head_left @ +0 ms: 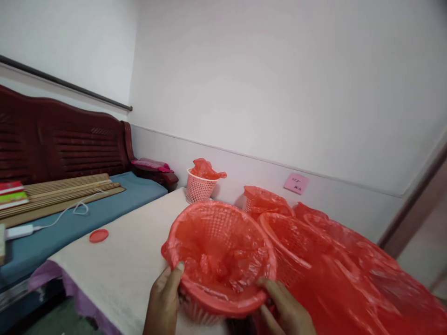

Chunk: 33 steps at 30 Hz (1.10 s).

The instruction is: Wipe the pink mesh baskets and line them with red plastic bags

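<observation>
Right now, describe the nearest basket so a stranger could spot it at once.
Below the white wall, find the pale cloth. In the foreground is a round basket lined with red plastic. Only this one is gripped by the left hand and right hand.

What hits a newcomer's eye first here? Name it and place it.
First, the round basket with its shiny red lining, front and centre, held by the left grip and right grip. Next, the spread of red plastic filling the lower right. Then the pink note on the pale wall above that plastic.
</observation>
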Each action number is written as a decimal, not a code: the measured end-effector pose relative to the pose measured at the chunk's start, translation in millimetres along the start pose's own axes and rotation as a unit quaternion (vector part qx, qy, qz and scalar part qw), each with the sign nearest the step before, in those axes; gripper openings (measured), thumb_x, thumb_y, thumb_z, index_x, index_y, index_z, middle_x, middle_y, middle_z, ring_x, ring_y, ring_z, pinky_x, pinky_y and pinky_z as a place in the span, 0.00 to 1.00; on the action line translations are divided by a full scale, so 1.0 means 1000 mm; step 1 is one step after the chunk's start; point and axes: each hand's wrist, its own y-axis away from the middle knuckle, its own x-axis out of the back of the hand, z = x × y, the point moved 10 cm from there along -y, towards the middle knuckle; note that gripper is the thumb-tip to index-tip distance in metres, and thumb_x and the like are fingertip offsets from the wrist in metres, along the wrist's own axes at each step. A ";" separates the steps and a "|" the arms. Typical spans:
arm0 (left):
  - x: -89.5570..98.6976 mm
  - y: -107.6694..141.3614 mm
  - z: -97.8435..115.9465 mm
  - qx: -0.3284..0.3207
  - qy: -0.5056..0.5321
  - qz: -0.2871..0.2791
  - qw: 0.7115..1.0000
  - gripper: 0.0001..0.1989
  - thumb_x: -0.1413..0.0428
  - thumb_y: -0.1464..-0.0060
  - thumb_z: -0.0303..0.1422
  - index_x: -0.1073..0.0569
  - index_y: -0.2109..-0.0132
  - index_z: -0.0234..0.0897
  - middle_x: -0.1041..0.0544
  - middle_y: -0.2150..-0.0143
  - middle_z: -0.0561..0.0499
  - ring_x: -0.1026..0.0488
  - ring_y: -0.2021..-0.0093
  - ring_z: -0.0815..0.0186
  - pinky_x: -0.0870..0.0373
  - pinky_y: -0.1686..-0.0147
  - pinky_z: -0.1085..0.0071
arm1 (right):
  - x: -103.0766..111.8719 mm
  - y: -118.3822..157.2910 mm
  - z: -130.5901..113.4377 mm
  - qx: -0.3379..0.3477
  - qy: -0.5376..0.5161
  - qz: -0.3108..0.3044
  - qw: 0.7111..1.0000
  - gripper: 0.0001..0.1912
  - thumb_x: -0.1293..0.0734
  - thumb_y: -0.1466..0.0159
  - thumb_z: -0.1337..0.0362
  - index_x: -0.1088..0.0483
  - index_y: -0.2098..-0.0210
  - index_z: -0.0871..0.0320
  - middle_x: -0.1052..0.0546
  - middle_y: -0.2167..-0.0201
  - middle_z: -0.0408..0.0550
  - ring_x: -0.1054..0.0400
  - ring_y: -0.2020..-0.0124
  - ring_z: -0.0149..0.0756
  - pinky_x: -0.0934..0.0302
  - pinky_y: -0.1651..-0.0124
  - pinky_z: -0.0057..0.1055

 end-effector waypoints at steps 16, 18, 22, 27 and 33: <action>0.011 -0.056 -0.165 0.139 0.001 0.018 0.990 0.17 0.38 0.60 0.45 0.28 0.67 0.36 0.23 0.72 0.50 0.29 0.76 0.67 0.37 0.79 0.73 | -0.030 -0.103 0.070 -0.201 -0.163 0.083 0.962 0.14 0.32 0.46 0.53 0.28 0.66 0.56 0.27 0.74 0.43 0.31 0.74 0.36 0.35 0.69 0.32; 0.003 -0.057 -0.174 0.159 0.005 0.014 0.987 0.17 0.38 0.61 0.44 0.28 0.67 0.36 0.23 0.71 0.49 0.28 0.76 0.66 0.37 0.79 0.73 | -0.026 -0.118 0.074 -0.206 -0.150 0.103 0.961 0.12 0.32 0.47 0.55 0.29 0.67 0.55 0.28 0.75 0.41 0.32 0.74 0.35 0.36 0.69 0.31; -0.001 -0.062 -0.190 0.208 0.021 0.004 0.978 0.19 0.37 0.65 0.42 0.28 0.67 0.35 0.23 0.71 0.48 0.29 0.77 0.66 0.38 0.80 0.73 | -0.015 -0.147 0.090 -0.230 -0.107 0.152 0.955 0.13 0.32 0.49 0.56 0.29 0.66 0.55 0.27 0.78 0.40 0.31 0.75 0.35 0.37 0.70 0.30; 0.002 -0.061 -0.205 0.257 0.057 0.007 0.965 0.19 0.38 0.62 0.43 0.30 0.67 0.34 0.25 0.72 0.49 0.30 0.78 0.70 0.41 0.80 0.75 | -0.018 -0.182 0.120 -0.266 -0.081 0.208 0.938 0.14 0.36 0.49 0.59 0.29 0.63 0.56 0.24 0.75 0.44 0.28 0.74 0.37 0.36 0.70 0.31; 0.003 -0.059 -0.210 0.286 0.069 0.001 0.956 0.19 0.36 0.63 0.43 0.29 0.68 0.34 0.25 0.73 0.50 0.31 0.78 0.70 0.43 0.80 0.75 | -0.040 -0.215 0.149 -0.275 0.021 0.237 0.932 0.16 0.38 0.50 0.62 0.27 0.63 0.58 0.24 0.75 0.45 0.30 0.72 0.40 0.39 0.66 0.33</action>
